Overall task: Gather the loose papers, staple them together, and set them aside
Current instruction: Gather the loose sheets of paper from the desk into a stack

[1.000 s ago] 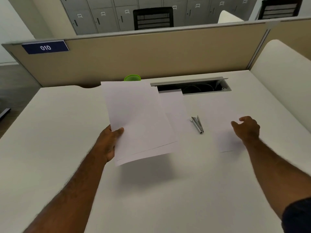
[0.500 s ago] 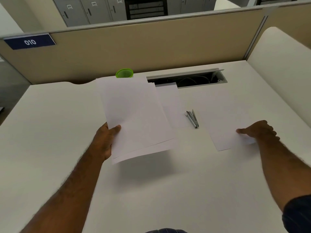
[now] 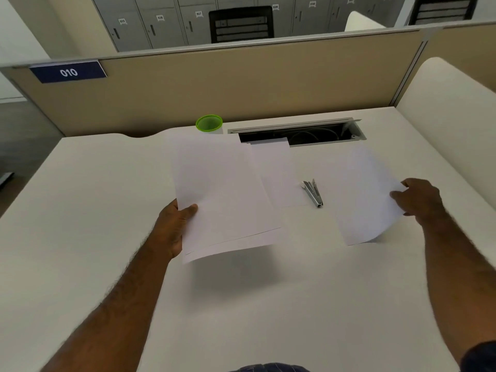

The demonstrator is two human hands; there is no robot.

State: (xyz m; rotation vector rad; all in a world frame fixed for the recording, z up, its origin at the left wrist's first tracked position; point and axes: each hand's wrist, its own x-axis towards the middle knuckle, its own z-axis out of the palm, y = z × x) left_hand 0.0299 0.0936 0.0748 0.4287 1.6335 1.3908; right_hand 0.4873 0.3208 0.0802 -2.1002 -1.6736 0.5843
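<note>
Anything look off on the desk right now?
One sheet lies with its far edge hanging over the open cable tray, where it could slip in. Stapler lies untouched.

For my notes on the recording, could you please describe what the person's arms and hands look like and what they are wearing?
Both forearms are bare and hairy, with no watch, ring or glove visible. The left hand and its arm show no sleeve in the frame. Behind the right hand, a dark navy sleeve shows at the lower right corner of the picture. Dark blue clothing also peeks in at the bottom edge.
</note>
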